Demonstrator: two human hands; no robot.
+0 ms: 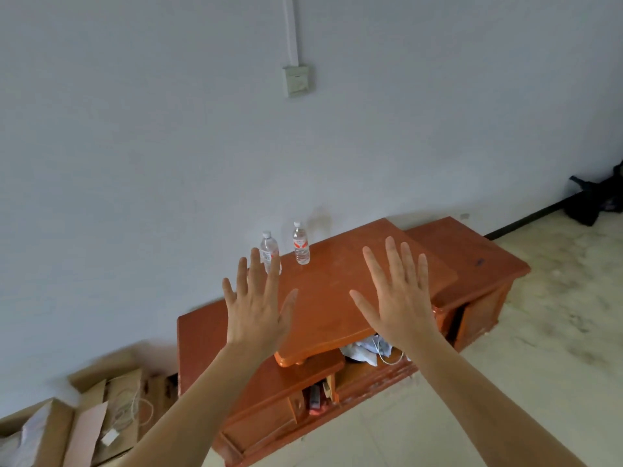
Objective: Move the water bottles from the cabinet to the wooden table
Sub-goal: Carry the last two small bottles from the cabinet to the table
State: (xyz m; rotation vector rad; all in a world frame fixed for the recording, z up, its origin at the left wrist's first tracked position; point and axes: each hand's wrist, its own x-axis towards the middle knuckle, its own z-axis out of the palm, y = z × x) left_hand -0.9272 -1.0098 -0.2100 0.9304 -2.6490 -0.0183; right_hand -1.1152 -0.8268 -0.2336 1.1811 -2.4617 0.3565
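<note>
Two clear water bottles stand upright at the back left of the orange-brown wooden cabinet (323, 308), close to the wall. The left bottle (268, 248) has a white label and my fingertips cover its lower part. The right bottle (301, 246) carries a red and white label. My left hand (257, 306) is held up in front of me with fingers spread and straight, holding nothing. My right hand (396, 294) is raised the same way over the cabinet's raised top, empty, to the right of both bottles.
Flattened cardboard boxes (91, 423) with a white cable lie on the floor at the left. The cabinet's open shelf holds crumpled bags and a cable (371, 352). A dark bag (593, 200) sits by the wall at the far right. Pale tiled floor (539, 348) spreads to the right.
</note>
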